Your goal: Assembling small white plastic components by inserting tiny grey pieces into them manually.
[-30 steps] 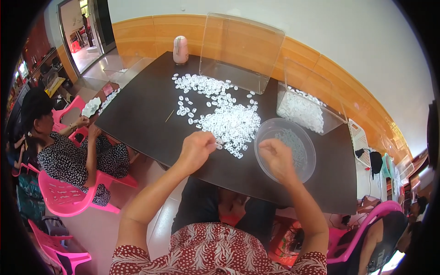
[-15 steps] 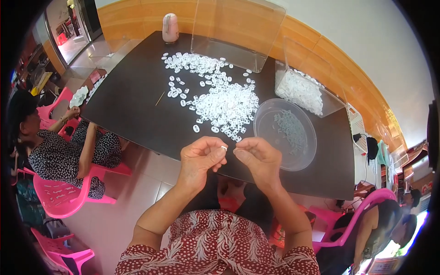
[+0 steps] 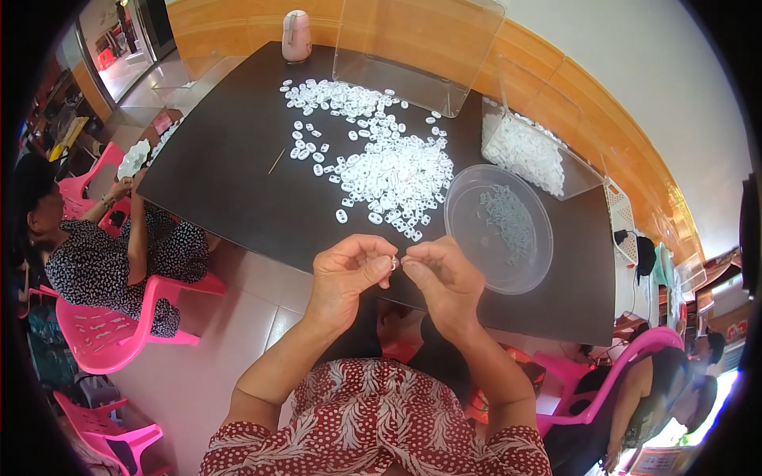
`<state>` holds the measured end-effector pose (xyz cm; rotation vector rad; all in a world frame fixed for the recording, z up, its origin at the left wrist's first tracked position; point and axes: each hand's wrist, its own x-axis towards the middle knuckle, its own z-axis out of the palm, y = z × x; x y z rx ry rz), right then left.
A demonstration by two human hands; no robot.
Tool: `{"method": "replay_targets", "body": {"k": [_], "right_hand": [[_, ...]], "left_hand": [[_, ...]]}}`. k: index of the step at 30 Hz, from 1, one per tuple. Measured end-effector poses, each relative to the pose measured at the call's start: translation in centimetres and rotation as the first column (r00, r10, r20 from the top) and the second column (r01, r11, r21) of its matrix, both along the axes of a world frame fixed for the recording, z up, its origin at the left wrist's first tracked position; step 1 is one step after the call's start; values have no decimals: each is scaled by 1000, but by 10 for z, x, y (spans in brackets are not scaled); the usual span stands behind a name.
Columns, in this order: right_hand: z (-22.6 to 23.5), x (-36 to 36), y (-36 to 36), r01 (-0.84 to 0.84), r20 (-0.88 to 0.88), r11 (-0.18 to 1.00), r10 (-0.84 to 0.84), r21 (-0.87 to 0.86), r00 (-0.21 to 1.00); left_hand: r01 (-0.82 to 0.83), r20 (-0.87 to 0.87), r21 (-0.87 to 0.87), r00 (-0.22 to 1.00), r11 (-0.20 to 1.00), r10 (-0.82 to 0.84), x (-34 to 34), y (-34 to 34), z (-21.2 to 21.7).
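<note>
Above the near table edge, my left hand [image 3: 343, 279] pinches a small white plastic piece [image 3: 394, 262] between thumb and fingertips. My right hand [image 3: 446, 282] is closed in a pinch right beside it, its fingertips almost meeting the piece. Whatever sits between the right fingertips is too small to make out. Beyond my hands spreads a loose heap of white oval two-holed pieces [image 3: 397, 176]. Right of the heap, a round clear shallow tray [image 3: 468, 246] holds many tiny grey parts [image 3: 506, 218].
A thin stick [image 3: 276, 162] lies on the dark table [image 3: 226, 159]. At the back are a pink jug [image 3: 296, 38] and a large clear box [image 3: 413, 59]. Another clear bin [image 3: 571, 174] holds white pieces. Seated people [image 3: 103, 266] are at the left and right, on pink chairs.
My right fingertips have come closer to the left ones. The white piece has turned in my left fingers, and the view has shifted slightly.
</note>
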<state>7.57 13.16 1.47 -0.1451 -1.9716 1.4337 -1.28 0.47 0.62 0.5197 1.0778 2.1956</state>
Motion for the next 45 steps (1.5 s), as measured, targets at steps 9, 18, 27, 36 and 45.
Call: {"method": "replay_targets", "body": {"k": [9, 18, 27, 36, 45], "right_hand": [[-2, -9, -6, -35, 5, 999, 35, -8, 999], [-8, -16, -15, -48, 28, 998, 49, -30, 998], [-10, -18, -18, -49, 21, 999, 49, 7, 999], [-12, -17, -16, -72, 44, 993, 68, 90, 997], [-1, -24, -18, -187, 132, 955, 160, 228, 978]], "left_hand": [[42, -44, -153, 998, 987, -49, -1, -11, 0], [-45, -149, -187, 989, 981, 17, 0, -22, -1], [-199, -320, -246, 940, 949, 115, 4, -20, -9], [-558, -779, -194, 587, 807, 219, 10, -17, -10], [-373, -532, -251, 824, 893, 194, 7, -28, -24]]}}
